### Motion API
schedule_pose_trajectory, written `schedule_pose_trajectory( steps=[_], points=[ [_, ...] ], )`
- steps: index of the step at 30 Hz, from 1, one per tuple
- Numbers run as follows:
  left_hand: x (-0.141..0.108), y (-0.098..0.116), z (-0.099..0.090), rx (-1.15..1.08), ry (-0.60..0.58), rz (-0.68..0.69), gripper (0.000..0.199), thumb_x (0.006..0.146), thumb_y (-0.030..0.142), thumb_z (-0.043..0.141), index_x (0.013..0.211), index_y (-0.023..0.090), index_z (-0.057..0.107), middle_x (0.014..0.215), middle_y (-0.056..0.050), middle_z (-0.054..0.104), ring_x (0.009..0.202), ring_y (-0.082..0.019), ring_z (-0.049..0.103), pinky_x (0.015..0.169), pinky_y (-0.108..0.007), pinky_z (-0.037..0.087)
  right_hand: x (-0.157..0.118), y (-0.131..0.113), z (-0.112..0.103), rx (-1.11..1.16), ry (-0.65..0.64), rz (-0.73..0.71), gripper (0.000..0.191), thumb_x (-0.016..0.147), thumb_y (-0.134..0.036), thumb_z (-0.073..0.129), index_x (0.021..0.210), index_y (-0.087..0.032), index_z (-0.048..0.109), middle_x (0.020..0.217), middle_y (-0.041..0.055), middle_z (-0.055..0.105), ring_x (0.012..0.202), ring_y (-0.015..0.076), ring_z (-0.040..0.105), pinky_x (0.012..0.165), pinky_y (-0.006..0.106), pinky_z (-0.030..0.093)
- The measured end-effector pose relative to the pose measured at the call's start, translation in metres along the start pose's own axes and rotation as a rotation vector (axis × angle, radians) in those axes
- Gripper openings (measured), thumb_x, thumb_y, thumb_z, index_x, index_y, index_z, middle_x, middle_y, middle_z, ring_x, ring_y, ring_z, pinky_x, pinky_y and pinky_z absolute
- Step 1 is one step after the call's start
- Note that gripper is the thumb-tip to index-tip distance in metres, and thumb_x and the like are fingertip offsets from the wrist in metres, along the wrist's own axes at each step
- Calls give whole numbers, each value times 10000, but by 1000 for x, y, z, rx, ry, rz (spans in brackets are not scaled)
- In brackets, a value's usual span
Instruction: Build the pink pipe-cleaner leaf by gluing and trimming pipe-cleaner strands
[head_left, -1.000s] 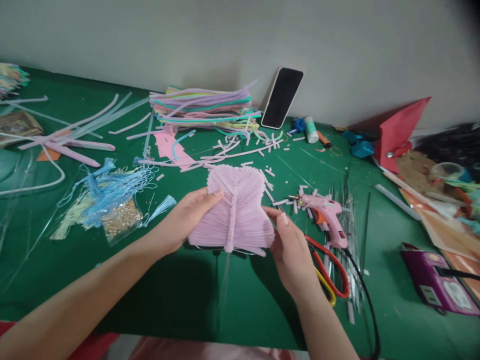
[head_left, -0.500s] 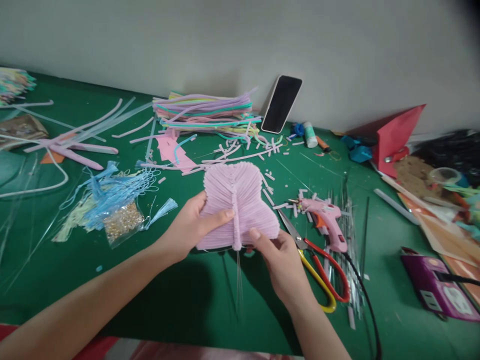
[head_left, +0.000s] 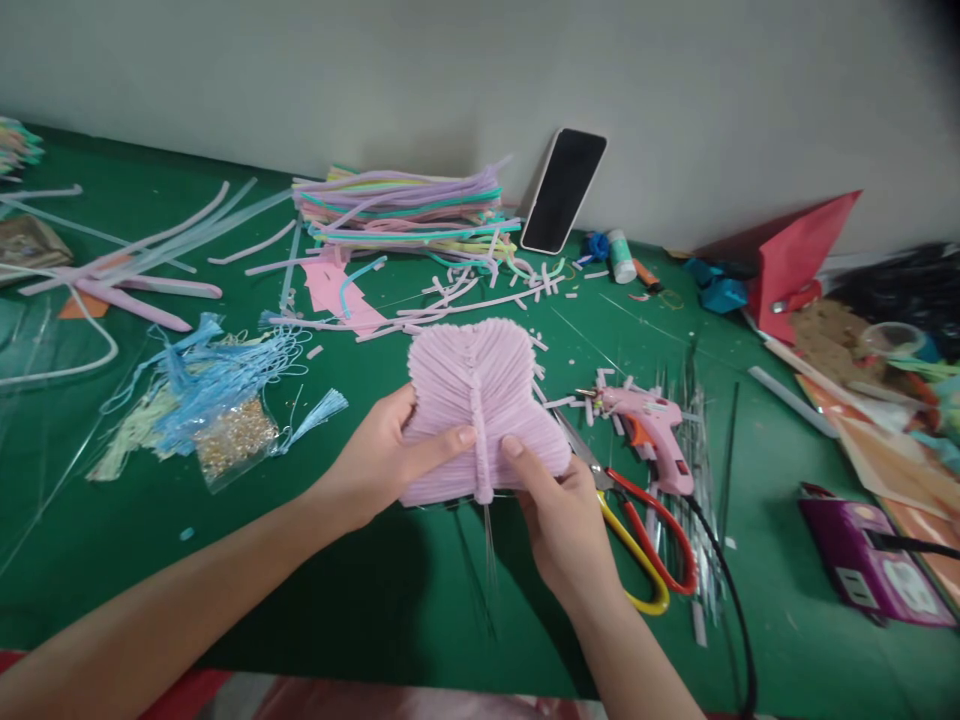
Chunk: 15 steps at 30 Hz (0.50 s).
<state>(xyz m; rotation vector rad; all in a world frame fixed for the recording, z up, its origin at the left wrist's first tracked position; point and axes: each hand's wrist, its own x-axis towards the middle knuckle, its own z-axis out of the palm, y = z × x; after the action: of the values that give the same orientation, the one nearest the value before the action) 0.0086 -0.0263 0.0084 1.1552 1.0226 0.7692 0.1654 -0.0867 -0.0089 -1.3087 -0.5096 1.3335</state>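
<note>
A fuzzy lilac piece [head_left: 480, 385], made of rows of pipe cleaner with a raised central rib, is held up over the green table. Thin wires hang from the rib's lower end. My left hand [head_left: 382, 455] grips the left side, thumb on the front beside the rib. On the lower right side my right hand [head_left: 559, 500] holds the same piece, its thumb lying on the front. The fingers behind it are mostly hidden. Scissors [head_left: 645, 540] with red and yellow handles lie just right of my right hand, close to a pink glue gun [head_left: 652, 425].
Bundled pipe cleaners [head_left: 405, 210] and a leaning phone [head_left: 565, 190] are at the back of the green table [head_left: 315, 620]. Blue tassels [head_left: 217, 370] and a bead bag [head_left: 236, 440] lie left. A purple power box [head_left: 874, 560] with a black cable is at right.
The lilac piece has moved slightly right in view, still between both hands. My right thumb sits a little higher on it. The table's things have shifted slightly left and up with the view.
</note>
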Motion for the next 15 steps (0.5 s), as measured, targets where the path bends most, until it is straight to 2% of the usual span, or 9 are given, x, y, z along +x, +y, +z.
schedule_pose_trajectory(
  steps=[8,12,15],
  points=[
    [0,0,2,-41,-6,-15,416,742,394,775,1079,192,638,1083,-42,728,1017,-264,656,811,-316,524,-1,-1,2,-41,-62,-27,265,669,-306,816,889,-172,755,911,65,772,851,231,706,803,353,559],
    [0,0,2,-45,3,-25,431,733,391,783,1083,187,636,1082,-48,729,1016,-267,655,820,-325,526,-1,-1,2,-38,-45,-28,297,644,-299,824,902,-171,750,908,64,771,847,236,703,810,367,553],
    [0,0,1,-29,9,-22,419,724,386,789,1062,186,646,1066,-41,731,1012,-263,653,819,-315,523,-1,-1,1,-24,5,-24,259,684,-351,791,864,-170,749,886,55,767,834,232,695,806,362,542]
  ],
)
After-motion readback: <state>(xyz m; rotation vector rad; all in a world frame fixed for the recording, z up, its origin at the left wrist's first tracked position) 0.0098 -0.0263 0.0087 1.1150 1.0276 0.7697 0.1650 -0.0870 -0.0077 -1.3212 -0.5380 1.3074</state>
